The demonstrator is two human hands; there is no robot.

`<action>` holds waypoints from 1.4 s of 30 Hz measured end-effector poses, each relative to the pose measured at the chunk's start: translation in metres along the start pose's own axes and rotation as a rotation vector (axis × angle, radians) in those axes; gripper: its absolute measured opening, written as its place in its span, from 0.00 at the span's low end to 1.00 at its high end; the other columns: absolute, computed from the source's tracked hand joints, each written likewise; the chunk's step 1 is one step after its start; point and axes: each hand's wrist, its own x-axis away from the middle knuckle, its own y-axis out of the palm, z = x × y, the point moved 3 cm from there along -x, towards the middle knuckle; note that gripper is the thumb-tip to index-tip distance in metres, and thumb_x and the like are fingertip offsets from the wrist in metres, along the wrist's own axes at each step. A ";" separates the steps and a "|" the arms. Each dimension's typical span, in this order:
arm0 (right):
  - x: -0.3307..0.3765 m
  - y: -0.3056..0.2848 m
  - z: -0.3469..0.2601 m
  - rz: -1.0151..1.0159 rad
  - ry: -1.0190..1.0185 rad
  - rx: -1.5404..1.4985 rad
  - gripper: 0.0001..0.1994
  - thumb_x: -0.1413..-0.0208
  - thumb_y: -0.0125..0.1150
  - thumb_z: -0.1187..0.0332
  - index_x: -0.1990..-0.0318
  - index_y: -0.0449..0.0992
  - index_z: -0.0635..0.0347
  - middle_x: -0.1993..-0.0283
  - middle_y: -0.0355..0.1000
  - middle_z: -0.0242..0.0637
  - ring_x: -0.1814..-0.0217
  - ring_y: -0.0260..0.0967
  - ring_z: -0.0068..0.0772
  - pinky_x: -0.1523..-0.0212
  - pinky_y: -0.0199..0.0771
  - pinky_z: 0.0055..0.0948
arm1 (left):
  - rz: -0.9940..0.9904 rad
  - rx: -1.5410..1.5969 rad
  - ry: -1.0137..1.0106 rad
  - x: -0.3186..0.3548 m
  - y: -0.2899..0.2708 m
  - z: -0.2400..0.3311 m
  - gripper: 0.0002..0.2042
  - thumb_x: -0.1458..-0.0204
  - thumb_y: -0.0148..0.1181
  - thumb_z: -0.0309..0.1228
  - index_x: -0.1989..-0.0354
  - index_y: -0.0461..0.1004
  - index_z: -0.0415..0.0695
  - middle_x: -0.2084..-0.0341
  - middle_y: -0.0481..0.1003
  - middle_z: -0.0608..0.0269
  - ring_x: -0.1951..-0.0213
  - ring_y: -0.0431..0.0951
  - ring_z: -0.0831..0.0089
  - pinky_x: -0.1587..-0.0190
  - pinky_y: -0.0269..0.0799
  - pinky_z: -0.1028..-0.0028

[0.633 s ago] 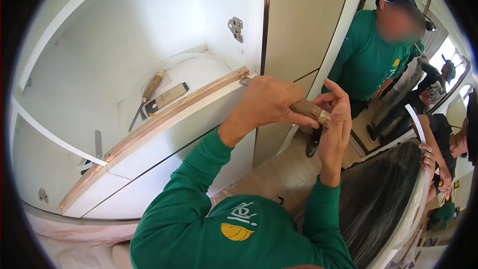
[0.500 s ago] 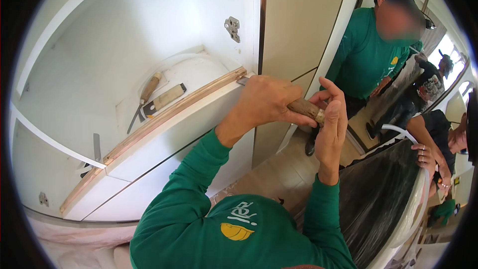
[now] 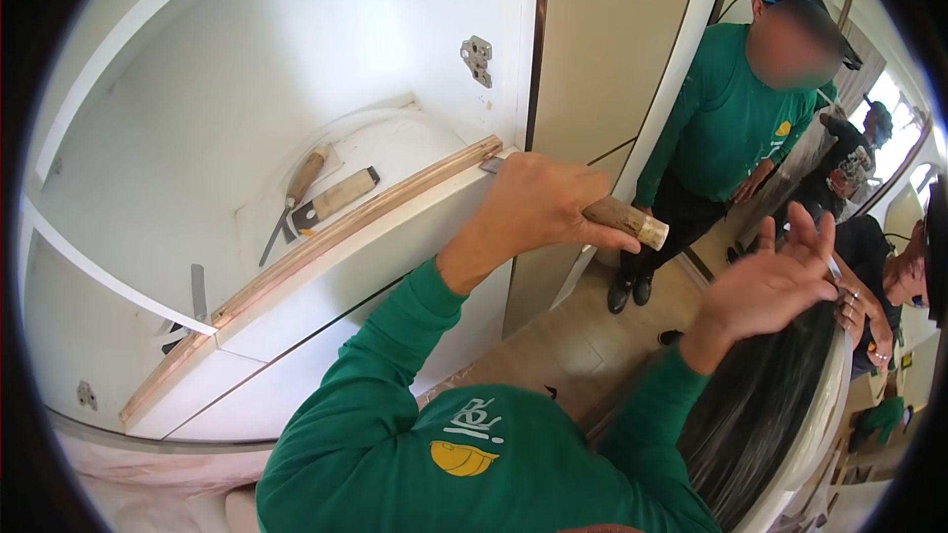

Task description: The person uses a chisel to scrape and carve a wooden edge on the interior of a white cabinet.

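Observation:
My left hand (image 3: 538, 207) is closed round a chisel with a wooden handle (image 3: 627, 220). Its metal blade (image 3: 491, 166) rests against the right end of a bare wooden edge strip (image 3: 336, 235) along the front of a white cabinet shelf (image 3: 395, 148). My right hand (image 3: 770, 281) is raised to the right of the handle's butt, a short gap away, palm toward it, fingers spread, holding nothing. Both arms wear green sleeves.
On the shelf lie a second wooden-handled chisel (image 3: 296, 192) and a flat tool (image 3: 338, 197). A metal hinge plate (image 3: 477, 57) sits on the cabinet side. A person in a green shirt (image 3: 726, 118) stands by the door; another person (image 3: 879, 281) is at the right, past a dark curved panel (image 3: 760, 415).
My right hand was against the chisel's handle end; it has pulled back to the right and opened. My left hand keeps the chisel at the strip's end.

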 end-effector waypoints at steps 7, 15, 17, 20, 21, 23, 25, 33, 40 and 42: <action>0.030 0.036 0.018 -0.427 0.121 0.177 0.59 0.30 0.14 0.18 0.15 0.61 0.59 0.28 0.73 0.42 0.22 0.65 0.40 0.25 0.62 0.50 | -0.101 -0.073 -0.021 0.002 0.000 -0.002 0.35 0.60 0.78 0.70 0.79 0.74 0.48 0.82 0.74 0.61 0.79 0.78 0.55 0.77 0.68 0.58; 0.053 0.059 0.009 -0.712 0.030 0.373 0.35 0.25 0.64 0.46 0.24 0.70 0.65 0.34 0.73 0.52 0.44 0.79 0.46 0.46 0.78 0.45 | -0.190 0.017 -0.005 0.006 -0.006 -0.002 0.28 0.65 0.85 0.56 0.75 0.76 0.47 0.78 0.75 0.63 0.73 0.78 0.56 0.70 0.71 0.59; 0.059 0.054 -0.003 -0.832 0.219 0.487 0.28 0.26 0.65 0.51 0.31 0.77 0.65 0.52 0.79 0.53 0.63 0.78 0.43 0.55 0.78 0.43 | -0.272 0.002 -0.064 0.010 -0.011 0.001 0.25 0.65 0.86 0.51 0.71 0.79 0.47 0.74 0.78 0.62 0.67 0.80 0.55 0.65 0.74 0.59; 0.054 0.047 -0.008 -0.993 0.371 0.446 0.23 0.26 0.65 0.53 0.38 0.83 0.65 0.69 0.76 0.48 0.72 0.75 0.41 0.59 0.77 0.43 | -0.093 0.027 0.119 0.007 -0.043 0.019 0.23 0.61 0.86 0.48 0.64 0.83 0.47 0.67 0.80 0.61 0.59 0.81 0.56 0.59 0.75 0.59; 0.046 0.046 -0.016 -0.985 0.341 0.481 0.22 0.26 0.65 0.53 0.40 0.84 0.65 0.73 0.74 0.48 0.73 0.74 0.40 0.61 0.76 0.42 | -0.046 -0.016 0.085 0.004 -0.057 0.020 0.22 0.59 0.86 0.46 0.62 0.83 0.46 0.66 0.80 0.61 0.57 0.80 0.56 0.57 0.74 0.59; 0.033 0.036 -0.034 -0.958 0.288 0.514 0.21 0.26 0.65 0.53 0.43 0.85 0.66 0.75 0.73 0.45 0.74 0.72 0.37 0.63 0.75 0.40 | 0.018 -0.122 -0.021 0.010 -0.088 0.013 0.20 0.55 0.85 0.42 0.60 0.84 0.45 0.63 0.80 0.61 0.54 0.80 0.55 0.54 0.74 0.58; 0.013 0.007 -0.042 -0.903 0.213 0.506 0.22 0.25 0.64 0.53 0.45 0.85 0.67 0.73 0.76 0.41 0.74 0.72 0.32 0.66 0.73 0.38 | 0.029 -0.272 -0.162 0.019 -0.117 -0.001 0.17 0.50 0.83 0.38 0.58 0.85 0.44 0.62 0.81 0.61 0.54 0.80 0.56 0.54 0.75 0.57; 0.085 -0.065 0.023 -0.539 0.853 -0.251 0.24 0.21 0.59 0.50 0.35 0.81 0.63 0.70 0.69 0.22 0.73 0.60 0.12 0.73 0.59 0.17 | -0.134 -0.240 -0.383 0.010 -0.076 -0.022 0.09 0.40 0.76 0.31 0.54 0.88 0.44 0.63 0.81 0.58 0.65 0.82 0.58 0.62 0.78 0.60; 0.093 -0.061 0.032 -0.696 0.855 -0.297 0.23 0.19 0.58 0.52 0.34 0.79 0.64 0.69 0.69 0.22 0.73 0.60 0.11 0.73 0.60 0.18 | -0.368 -0.605 -0.169 0.006 -0.074 -0.019 0.07 0.36 0.69 0.28 0.52 0.87 0.46 0.64 0.78 0.59 0.62 0.82 0.59 0.65 0.80 0.60; 0.090 -0.065 0.038 -0.683 0.836 -0.298 0.23 0.19 0.58 0.53 0.34 0.79 0.64 0.69 0.69 0.22 0.72 0.60 0.11 0.73 0.59 0.17 | -0.418 -0.653 -0.092 0.003 -0.072 -0.016 0.10 0.40 0.67 0.25 0.51 0.85 0.44 0.63 0.76 0.60 0.61 0.81 0.60 0.65 0.80 0.61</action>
